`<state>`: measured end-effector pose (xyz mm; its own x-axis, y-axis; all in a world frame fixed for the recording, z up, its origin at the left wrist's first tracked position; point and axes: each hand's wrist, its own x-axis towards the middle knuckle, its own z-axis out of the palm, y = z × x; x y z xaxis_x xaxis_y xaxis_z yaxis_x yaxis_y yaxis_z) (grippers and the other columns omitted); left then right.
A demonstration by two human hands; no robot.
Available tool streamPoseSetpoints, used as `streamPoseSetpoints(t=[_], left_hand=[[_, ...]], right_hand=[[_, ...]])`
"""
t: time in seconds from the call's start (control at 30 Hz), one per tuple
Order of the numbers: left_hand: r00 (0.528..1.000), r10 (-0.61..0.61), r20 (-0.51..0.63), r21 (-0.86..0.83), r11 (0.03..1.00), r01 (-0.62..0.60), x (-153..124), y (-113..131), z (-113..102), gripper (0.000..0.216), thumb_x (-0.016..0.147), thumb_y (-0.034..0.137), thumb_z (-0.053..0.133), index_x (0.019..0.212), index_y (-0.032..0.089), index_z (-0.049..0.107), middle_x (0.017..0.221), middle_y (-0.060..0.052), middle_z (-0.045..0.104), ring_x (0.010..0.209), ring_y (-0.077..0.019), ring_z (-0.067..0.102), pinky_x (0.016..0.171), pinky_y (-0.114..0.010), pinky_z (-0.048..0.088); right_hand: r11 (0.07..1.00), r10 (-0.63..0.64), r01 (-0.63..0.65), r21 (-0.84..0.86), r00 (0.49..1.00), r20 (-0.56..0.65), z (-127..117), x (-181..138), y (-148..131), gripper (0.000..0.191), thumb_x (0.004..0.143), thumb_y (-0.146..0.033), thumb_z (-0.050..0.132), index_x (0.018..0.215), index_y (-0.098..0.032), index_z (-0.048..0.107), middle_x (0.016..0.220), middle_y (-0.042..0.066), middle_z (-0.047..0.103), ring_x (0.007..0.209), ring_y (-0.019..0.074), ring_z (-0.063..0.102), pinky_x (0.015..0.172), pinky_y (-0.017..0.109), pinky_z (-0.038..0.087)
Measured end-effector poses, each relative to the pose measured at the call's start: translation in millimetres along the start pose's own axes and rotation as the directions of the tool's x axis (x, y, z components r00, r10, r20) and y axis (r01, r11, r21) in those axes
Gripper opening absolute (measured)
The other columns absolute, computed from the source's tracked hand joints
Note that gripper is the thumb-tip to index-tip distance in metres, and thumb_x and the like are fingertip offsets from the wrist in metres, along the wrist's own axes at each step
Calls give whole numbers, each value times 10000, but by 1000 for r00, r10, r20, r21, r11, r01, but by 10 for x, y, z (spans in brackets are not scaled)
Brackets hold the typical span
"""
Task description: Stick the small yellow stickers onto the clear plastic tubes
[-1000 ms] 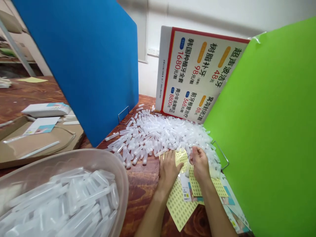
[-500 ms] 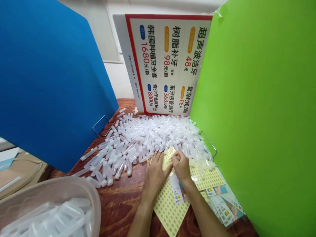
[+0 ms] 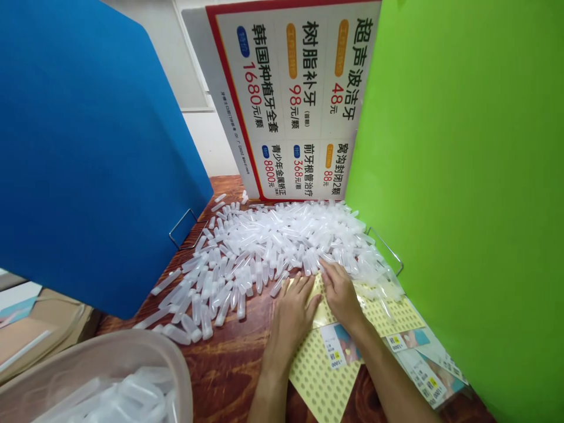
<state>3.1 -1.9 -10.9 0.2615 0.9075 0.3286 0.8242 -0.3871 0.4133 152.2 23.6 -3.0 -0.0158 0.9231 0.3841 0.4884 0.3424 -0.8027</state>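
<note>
My left hand (image 3: 293, 317) lies flat, fingers stretched out, on a yellow sticker sheet (image 3: 317, 370) on the wooden table (image 3: 224, 364). Beside it, my right hand (image 3: 339, 292) rests on the same sheets, its fingers extended and reaching into the near edge of a big heap of small clear plastic tubes (image 3: 273, 244). Nothing shows in either hand. More yellow sticker sheets (image 3: 388, 314) and small printed cards (image 3: 337, 348) lie under and to the right of my hands.
A blue divider panel (image 3: 88, 153) stands at the left, a green one (image 3: 462, 176) at the right, and a printed price board (image 3: 295, 100) at the back. A translucent tub (image 3: 132, 358) of clear plastic pieces sits at the near left. Cardboard (image 3: 39, 329) lies at the far left.
The view has swung from left to centre on the tube heap. My right hand, pinched over the sticker sheet half a second ago, now stretches forward to the tubes. My left hand stays flat.
</note>
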Motion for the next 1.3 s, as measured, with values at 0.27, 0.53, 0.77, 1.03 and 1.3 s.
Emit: streamPoseSetpoints(t=[0.27,0.53,0.77,1.03,1.3], left_hand=[[998,31,-55,21,999,-30,22,39,12,303,965,215,577,1256,221,661,1277,-81,710,1255,-319,615,1081,-568,449],[996,21,-86,14,1000,-19,34,72,-26,249,985,207,531,1136,239,727,1199,-66,746,1180,-286,645,1038,-520,462],[990,13,-140,-2,1000,-14,34,82,-12,226,980,180,526,1027,232,742,1106,-59,771,1068,-254,679,932,-445,491],[979,-39,-200,-66,997,26,39,78,-11,170,971,173,529,970,199,697,980,-64,759,891,-227,688,787,-364,512],[981,-68,-182,-43,997,61,42,97,-35,141,957,172,539,906,199,668,857,-50,717,810,-216,656,707,-321,482]], right_hand=[[998,22,-21,60,1000,-15,-23,17,7,336,1007,-293,451,1257,-206,658,1200,117,687,1136,264,645,989,454,522],[998,-1,0,68,1000,6,-31,24,15,292,987,-277,472,1177,-213,683,1124,112,705,1066,273,661,919,434,541],[995,-52,51,83,999,0,-41,23,8,285,985,-280,480,1178,-225,683,1118,110,705,1050,272,667,895,417,551],[992,-112,111,53,994,14,-23,10,3,283,986,-263,469,1175,-216,674,1085,109,705,1030,269,669,888,407,544],[992,-117,115,43,992,55,-21,5,6,272,980,-256,472,1155,-222,677,1072,103,712,1023,270,673,886,410,542]])
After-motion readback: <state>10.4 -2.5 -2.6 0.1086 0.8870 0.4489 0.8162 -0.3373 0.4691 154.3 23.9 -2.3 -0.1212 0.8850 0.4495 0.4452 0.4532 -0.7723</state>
